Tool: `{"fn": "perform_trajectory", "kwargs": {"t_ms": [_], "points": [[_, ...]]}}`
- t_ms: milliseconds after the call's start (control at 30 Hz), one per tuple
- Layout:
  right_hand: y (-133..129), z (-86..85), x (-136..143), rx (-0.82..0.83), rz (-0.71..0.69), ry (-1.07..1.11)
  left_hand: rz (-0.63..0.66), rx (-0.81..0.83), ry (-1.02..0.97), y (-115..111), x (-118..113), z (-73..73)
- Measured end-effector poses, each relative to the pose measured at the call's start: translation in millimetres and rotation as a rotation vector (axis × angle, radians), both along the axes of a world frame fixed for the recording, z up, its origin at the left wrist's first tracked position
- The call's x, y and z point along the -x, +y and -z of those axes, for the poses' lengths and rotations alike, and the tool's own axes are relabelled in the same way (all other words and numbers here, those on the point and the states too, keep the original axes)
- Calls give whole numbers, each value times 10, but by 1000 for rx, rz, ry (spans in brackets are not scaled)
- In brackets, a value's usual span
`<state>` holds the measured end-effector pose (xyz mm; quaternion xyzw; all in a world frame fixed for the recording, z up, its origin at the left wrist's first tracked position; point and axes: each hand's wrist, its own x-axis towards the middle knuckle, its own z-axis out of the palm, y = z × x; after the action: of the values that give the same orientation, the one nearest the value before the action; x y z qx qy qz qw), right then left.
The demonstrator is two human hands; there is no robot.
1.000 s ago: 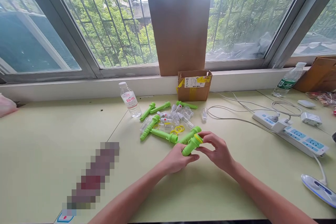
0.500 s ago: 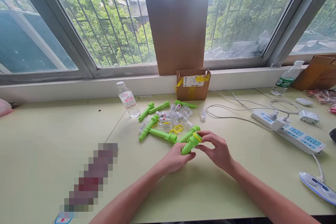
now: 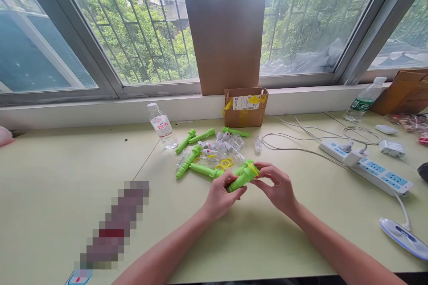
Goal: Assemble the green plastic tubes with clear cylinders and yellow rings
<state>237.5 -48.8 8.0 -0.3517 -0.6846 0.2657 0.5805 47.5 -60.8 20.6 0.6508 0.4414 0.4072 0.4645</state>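
My left hand (image 3: pixel 222 196) is wrapped round a green plastic tube (image 3: pixel 241 179), which tilts up to the right. A yellow ring (image 3: pixel 253 169) sits around the tube's wide threaded end. The fingertips of my right hand (image 3: pixel 277 186) pinch at that ring from the right side. Just behind lie more green tubes (image 3: pixel 189 162), loose yellow rings (image 3: pixel 226 163) and several clear plastic tubes (image 3: pixel 236 152), some with white caps. Another green tube is partly hidden behind the held one.
A small cardboard box (image 3: pixel 245 107) stands behind the pile. At its left is a water bottle (image 3: pixel 162 126). Cables and a power strip (image 3: pixel 366 167) lie at the right, near a second bottle (image 3: pixel 363 100). A pixelated item (image 3: pixel 117 227) lies at the left.
My left hand has shifted slightly up and left along the green tube. My right fingers have moved a little and stay at the yellow ring.
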Motion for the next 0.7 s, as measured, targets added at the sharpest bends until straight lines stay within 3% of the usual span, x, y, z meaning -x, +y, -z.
{"fn": "perform_trajectory", "kwargs": {"t_ms": [267,500,700], "points": [[-3,8,13,-5,24,18,-135,-443,285,30,48,-7],[-14,8,38,15,48,46,-198,-574,365,70,82,75],[12,-10,33,99,82,147,-140,-735,478,106,126,62]]}}
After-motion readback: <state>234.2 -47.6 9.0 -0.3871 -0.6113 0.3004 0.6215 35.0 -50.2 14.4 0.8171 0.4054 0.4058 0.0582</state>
